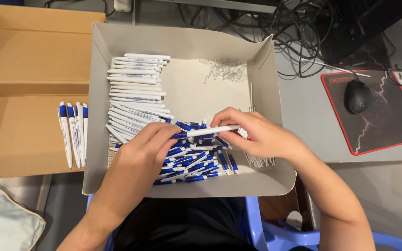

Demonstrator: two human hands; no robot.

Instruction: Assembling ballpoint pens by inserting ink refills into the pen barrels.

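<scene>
Head view: left hand (140,148) and right hand (257,135) are pinching opposite ends of one white-and-blue pen (205,131), fingers closed, over the grey box's (182,39) near edge. Bare floor is showing toward its far-right corner.

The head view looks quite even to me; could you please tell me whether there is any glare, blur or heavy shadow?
Head view: soft, even light, no glare on the grey tray; sharp focus on the left hand, right hand and held pen; only faint shadows beneath the hands.
</scene>
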